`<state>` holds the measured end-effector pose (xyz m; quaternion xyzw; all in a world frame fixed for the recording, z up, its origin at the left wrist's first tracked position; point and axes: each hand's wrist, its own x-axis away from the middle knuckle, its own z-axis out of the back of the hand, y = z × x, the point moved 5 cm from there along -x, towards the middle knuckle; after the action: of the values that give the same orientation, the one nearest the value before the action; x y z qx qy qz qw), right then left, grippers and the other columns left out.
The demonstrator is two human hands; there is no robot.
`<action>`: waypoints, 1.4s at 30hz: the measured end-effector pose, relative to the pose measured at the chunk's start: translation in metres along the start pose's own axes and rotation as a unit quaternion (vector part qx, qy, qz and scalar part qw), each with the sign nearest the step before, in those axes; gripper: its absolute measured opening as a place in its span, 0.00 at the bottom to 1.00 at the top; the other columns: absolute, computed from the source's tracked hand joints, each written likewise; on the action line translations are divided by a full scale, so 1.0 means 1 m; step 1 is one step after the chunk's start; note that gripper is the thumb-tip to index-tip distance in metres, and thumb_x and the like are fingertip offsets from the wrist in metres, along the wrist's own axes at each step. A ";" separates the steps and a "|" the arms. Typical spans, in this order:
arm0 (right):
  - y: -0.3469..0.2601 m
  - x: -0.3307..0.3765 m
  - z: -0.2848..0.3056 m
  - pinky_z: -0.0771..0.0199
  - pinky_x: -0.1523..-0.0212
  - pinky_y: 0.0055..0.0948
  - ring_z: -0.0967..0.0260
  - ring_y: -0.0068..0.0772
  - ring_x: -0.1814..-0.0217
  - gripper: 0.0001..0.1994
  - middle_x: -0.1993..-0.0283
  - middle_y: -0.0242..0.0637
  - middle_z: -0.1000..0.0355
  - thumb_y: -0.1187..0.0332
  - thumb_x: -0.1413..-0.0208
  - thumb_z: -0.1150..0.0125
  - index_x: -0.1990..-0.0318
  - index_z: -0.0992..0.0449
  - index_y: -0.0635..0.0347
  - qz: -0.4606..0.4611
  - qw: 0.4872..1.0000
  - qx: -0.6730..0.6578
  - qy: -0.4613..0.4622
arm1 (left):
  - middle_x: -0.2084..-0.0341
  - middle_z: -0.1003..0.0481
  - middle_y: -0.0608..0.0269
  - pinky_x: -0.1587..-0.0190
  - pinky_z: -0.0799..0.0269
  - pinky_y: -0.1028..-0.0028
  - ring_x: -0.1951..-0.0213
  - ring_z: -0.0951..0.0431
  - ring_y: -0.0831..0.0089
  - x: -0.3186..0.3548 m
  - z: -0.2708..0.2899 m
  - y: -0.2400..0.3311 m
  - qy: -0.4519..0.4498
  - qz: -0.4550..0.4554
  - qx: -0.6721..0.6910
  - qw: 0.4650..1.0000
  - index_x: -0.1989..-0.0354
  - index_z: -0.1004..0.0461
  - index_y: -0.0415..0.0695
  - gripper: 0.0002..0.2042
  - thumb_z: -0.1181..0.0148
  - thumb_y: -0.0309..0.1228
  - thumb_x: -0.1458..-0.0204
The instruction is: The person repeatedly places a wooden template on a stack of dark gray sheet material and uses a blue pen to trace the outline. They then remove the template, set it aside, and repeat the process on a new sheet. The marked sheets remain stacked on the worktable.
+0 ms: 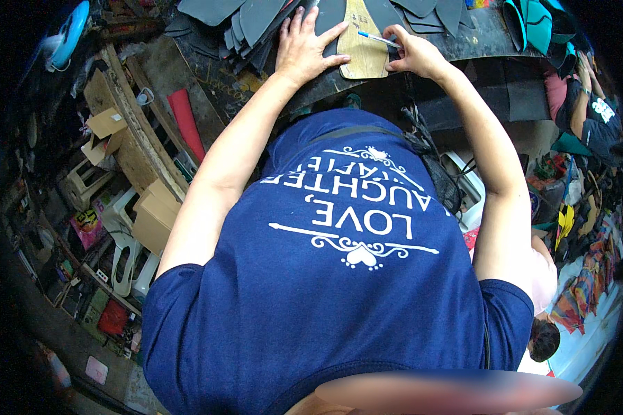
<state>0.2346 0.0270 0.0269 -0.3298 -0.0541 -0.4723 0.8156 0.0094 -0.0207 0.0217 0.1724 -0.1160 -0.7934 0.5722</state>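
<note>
A light wooden template with marks on its face lies at the table's near edge, narrow at the far end and wider toward me. My left hand rests with fingers spread, thumb and index fingertips at the template's left edge, the other fingers over dark grey cut pieces. In my right hand, a white pen with a blue end is gripped, its blue end pointing left across the template. Some of that hand's fingers touch the template's right edge. The pen's other end is hidden by my fingers.
More dark flat pieces are piled on the table's right, with teal pieces beyond. Another person's arm shows at the far right. To my left are cardboard boxes, a red roll and plastic stools.
</note>
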 end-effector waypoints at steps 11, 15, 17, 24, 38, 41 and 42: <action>-0.002 0.002 0.001 0.27 0.64 0.39 0.26 0.42 0.66 0.47 0.70 0.40 0.27 0.63 0.61 0.24 0.32 0.46 0.35 -0.016 0.999 -0.042 -0.005 | 0.34 0.45 0.48 0.31 0.58 0.46 0.32 0.51 0.44 0.001 -0.012 -0.007 0.028 -0.005 -0.018 0.999 0.42 0.31 0.79 0.32 0.38 0.65 0.60; -0.003 0.002 0.002 0.27 0.65 0.39 0.26 0.42 0.67 0.47 0.71 0.39 0.27 0.63 0.61 0.24 0.32 0.47 0.33 0.000 1.000 -0.024 0.003 | 0.33 0.47 0.48 0.31 0.59 0.46 0.31 0.52 0.44 0.000 -0.011 -0.006 0.022 -0.004 -0.013 1.000 0.41 0.31 0.79 0.34 0.37 0.65 0.62; -0.002 0.001 0.001 0.28 0.65 0.39 0.26 0.42 0.67 0.47 0.71 0.39 0.27 0.63 0.62 0.24 0.32 0.46 0.33 -0.013 1.000 -0.023 -0.003 | 0.33 0.47 0.48 0.32 0.59 0.46 0.31 0.52 0.44 0.001 -0.010 -0.007 0.018 -0.004 -0.016 1.000 0.40 0.32 0.78 0.36 0.36 0.66 0.64; -0.001 -0.001 0.000 0.28 0.65 0.38 0.28 0.39 0.68 0.48 0.72 0.37 0.29 0.62 0.63 0.23 0.32 0.46 0.32 -0.013 0.999 -0.043 -0.003 | 0.32 0.49 0.45 0.31 0.62 0.45 0.30 0.56 0.43 0.002 -0.008 -0.007 -0.008 -0.008 0.004 1.000 0.38 0.35 0.76 0.45 0.32 0.67 0.73; -0.006 0.003 0.005 0.28 0.67 0.40 0.27 0.41 0.70 0.49 0.75 0.37 0.30 0.64 0.61 0.26 0.30 0.48 0.31 -0.039 0.998 -0.037 -0.022 | 0.32 0.49 0.44 0.31 0.60 0.46 0.30 0.55 0.42 0.002 0.001 -0.003 -0.040 0.010 0.026 0.999 0.38 0.33 0.71 0.44 0.29 0.63 0.72; -0.010 0.005 0.007 0.28 0.65 0.39 0.26 0.41 0.69 0.49 0.75 0.38 0.30 0.65 0.61 0.26 0.30 0.48 0.30 -0.031 0.999 -0.031 -0.026 | 0.32 0.51 0.43 0.31 0.61 0.46 0.30 0.56 0.43 0.002 0.001 -0.003 -0.048 0.009 0.017 0.999 0.37 0.33 0.71 0.44 0.31 0.64 0.71; -0.010 0.004 0.007 0.28 0.65 0.39 0.26 0.41 0.69 0.49 0.75 0.38 0.30 0.65 0.61 0.26 0.30 0.48 0.30 -0.030 0.999 -0.036 -0.024 | 0.32 0.51 0.43 0.31 0.61 0.46 0.30 0.56 0.43 0.002 0.001 -0.003 -0.043 0.006 0.016 0.999 0.37 0.34 0.72 0.44 0.31 0.64 0.71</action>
<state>0.2304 0.0244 0.0392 -0.3687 -0.0667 -0.4899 0.7871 0.0056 -0.0218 0.0208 0.1465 -0.1537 -0.7948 0.5685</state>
